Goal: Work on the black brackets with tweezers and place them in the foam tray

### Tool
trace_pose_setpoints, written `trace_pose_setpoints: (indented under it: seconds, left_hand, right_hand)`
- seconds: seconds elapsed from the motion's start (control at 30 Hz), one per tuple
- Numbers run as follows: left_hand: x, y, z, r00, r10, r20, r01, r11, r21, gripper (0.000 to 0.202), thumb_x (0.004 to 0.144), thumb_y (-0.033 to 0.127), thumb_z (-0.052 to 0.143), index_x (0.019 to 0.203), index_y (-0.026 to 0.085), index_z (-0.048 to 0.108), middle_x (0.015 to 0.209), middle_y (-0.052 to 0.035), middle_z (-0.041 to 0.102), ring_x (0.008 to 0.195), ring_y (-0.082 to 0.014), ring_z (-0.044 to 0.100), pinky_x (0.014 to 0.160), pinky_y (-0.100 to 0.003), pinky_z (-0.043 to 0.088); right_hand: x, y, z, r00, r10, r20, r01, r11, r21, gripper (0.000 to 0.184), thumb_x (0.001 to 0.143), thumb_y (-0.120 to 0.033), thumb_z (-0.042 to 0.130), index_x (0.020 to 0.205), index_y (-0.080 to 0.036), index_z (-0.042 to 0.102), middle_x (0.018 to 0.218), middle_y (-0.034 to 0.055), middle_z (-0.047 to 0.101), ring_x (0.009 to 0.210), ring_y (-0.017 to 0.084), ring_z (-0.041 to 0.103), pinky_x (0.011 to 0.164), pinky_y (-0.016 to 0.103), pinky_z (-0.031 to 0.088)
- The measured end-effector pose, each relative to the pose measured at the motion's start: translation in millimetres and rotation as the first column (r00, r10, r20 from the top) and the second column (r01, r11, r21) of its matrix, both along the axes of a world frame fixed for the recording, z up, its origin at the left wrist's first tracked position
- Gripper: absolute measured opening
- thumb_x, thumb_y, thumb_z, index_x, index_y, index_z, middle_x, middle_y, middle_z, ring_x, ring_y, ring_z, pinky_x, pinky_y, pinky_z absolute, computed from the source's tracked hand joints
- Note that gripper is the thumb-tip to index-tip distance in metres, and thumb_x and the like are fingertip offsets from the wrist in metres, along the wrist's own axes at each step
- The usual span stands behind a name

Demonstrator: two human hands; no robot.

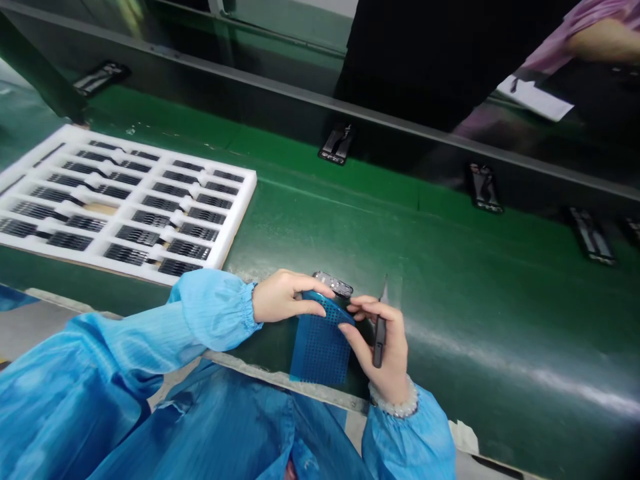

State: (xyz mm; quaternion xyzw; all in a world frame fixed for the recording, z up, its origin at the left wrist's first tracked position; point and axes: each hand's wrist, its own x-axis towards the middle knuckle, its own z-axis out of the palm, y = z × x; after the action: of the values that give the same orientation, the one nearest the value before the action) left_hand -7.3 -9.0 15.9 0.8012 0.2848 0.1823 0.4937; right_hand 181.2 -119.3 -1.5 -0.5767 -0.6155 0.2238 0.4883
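A blue sheet [323, 350] dotted with rows of small holes hangs over the bench's front edge side. My left hand [287, 297] pinches its upper left edge between thumb and fingers. At the sheet's upper right corner, the thumb and fingertips of my right hand [385, 340] close on it. Black tweezers [380, 337] are also tucked in my right hand, with the thin tip pointing away from me. Just behind the sheet's top edge lies a phone-like electronic assembly [335, 285], partly covered by my left fingers.
A white foam tray [253, 183] with several dark flex-cable parts stands on the green bench [310, 227] at left. Several black phone assemblies [336, 143] lie along the far strip. A person's arm [605, 40] and a white paper [535, 97] appear at upper right.
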Motion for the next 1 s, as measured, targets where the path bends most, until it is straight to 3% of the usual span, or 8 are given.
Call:
trace_pose_setpoints:
  seconds: [0.2, 0.33, 0.43, 0.6, 0.7, 0.8, 0.87, 1.0]
  left_hand:
    - [2.2, -3.1, 1.0, 0.997, -0.048, -0.057, 0.046, 0.998, -0.042, 0.037, 0.073, 0.028, 0.075, 0.108, 0.021, 0.066, 0.096, -0.0008, 0.068, 0.060, -0.0068, 0.057, 0.061, -0.016, 0.047]
    - [2.3, -2.2, -2.9, 1.000, -0.013, -0.020, 0.014, 1.000, 0.024, 0.021, 0.079, 0.026, 0.069, 0.099, 0.020, 0.070, 0.085, -0.0011, 0.059, 0.066, -0.0075, 0.054, 0.061, -0.016, 0.045]
    - [2.6, -1.9, -5.0, 1.000, 0.028, 0.010, -0.028, 1.000, 0.014, 0.020, 0.077, 0.023, 0.071, 0.096, 0.019, 0.071, 0.086, -0.0012, 0.055, 0.066, -0.0074, 0.053, 0.060, -0.016, 0.045]
    - [3.5, -1.3, -6.6, 0.996, 0.086, -0.002, -0.086, 0.995, -0.046, 0.016, 0.076, 0.022, 0.071, 0.091, 0.019, 0.071, 0.096, -0.0026, 0.061, 0.075, -0.0098, 0.059, 0.064, -0.018, 0.048]
    - [3.7, -0.5, -6.9, 0.997, 0.060, -0.038, -0.064, 0.994, -0.087, 0.015, 0.077, 0.023, 0.070, 0.092, 0.020, 0.070, 0.091, 0.0001, 0.069, 0.081, -0.0119, 0.064, 0.072, -0.019, 0.049]
    - [3.6, 0.6, -6.2, 0.997, 0.035, -0.072, -0.039, 0.998, -0.058, 0.013, 0.079, 0.023, 0.069, 0.092, 0.020, 0.070, 0.089, 0.0016, 0.070, 0.083, -0.0123, 0.065, 0.079, -0.021, 0.048]
    - [3.6, 1.2, -5.6, 0.997, 0.012, -0.075, -0.014, 0.999, -0.028, 0.012, 0.080, 0.021, 0.066, 0.092, 0.020, 0.069, 0.090, 0.0015, 0.070, 0.085, -0.0122, 0.064, 0.082, -0.022, 0.047]
    - [3.6, 1.4, -5.0, 0.996, -0.039, -0.077, 0.040, 0.999, 0.019, 0.015, 0.085, 0.015, 0.059, 0.097, 0.019, 0.067, 0.096, -0.0006, 0.068, 0.090, -0.0123, 0.063, 0.084, -0.022, 0.046]
  right_hand:
    - [-4.4, 2.5, 5.2, 0.996, 0.024, 0.089, -0.016, 0.996, -0.090, 0.010, 0.083, -0.020, 0.062, 0.088, -0.024, 0.054, 0.072, -0.0018, 0.063, 0.060, 0.013, 0.062, 0.055, 0.023, 0.050]
    - [-5.8, 3.8, 9.4, 0.994, 0.067, 0.089, -0.056, 0.992, -0.115, 0.006, 0.085, -0.021, 0.058, 0.084, -0.023, 0.053, 0.065, -0.0043, 0.058, 0.051, 0.010, 0.055, 0.049, 0.020, 0.045]
    - [-6.7, 4.8, 9.9, 0.994, 0.076, 0.080, -0.065, 0.989, -0.130, 0.006, 0.085, -0.021, 0.058, 0.083, -0.023, 0.053, 0.064, -0.0054, 0.057, 0.049, 0.009, 0.052, 0.048, 0.019, 0.044]
    - [-3.9, 3.7, 6.7, 0.996, 0.071, 0.055, -0.061, 0.984, -0.167, 0.004, 0.087, -0.025, 0.055, 0.090, -0.023, 0.057, 0.068, -0.0029, 0.063, 0.053, 0.011, 0.057, 0.051, 0.022, 0.047]
    - [2.7, 0.4, 1.2, 0.991, -0.080, -0.103, 0.070, 0.993, -0.099, 0.026, 0.092, -0.029, 0.047, 0.117, -0.024, 0.053, 0.085, 0.0040, 0.070, 0.073, 0.017, 0.066, 0.064, 0.032, 0.054]
    - [8.9, -2.4, -4.4, 0.913, -0.182, -0.365, 0.179, 0.983, -0.042, 0.039, 0.094, -0.039, 0.040, 0.129, -0.024, 0.048, 0.090, 0.0081, 0.069, 0.071, 0.019, 0.067, 0.055, 0.034, 0.054]
    - [9.3, -2.4, -5.5, 0.880, -0.135, -0.456, 0.111, 0.991, -0.079, 0.037, 0.094, -0.042, 0.041, 0.122, -0.022, 0.056, 0.085, 0.0079, 0.069, 0.066, 0.018, 0.067, 0.049, 0.032, 0.054]
    - [0.9, 1.9, 1.2, 0.868, -0.035, -0.496, -0.047, 0.987, -0.153, 0.024, 0.090, -0.033, 0.052, 0.109, -0.023, 0.064, 0.086, 0.0068, 0.071, 0.067, 0.017, 0.068, 0.053, 0.032, 0.057]
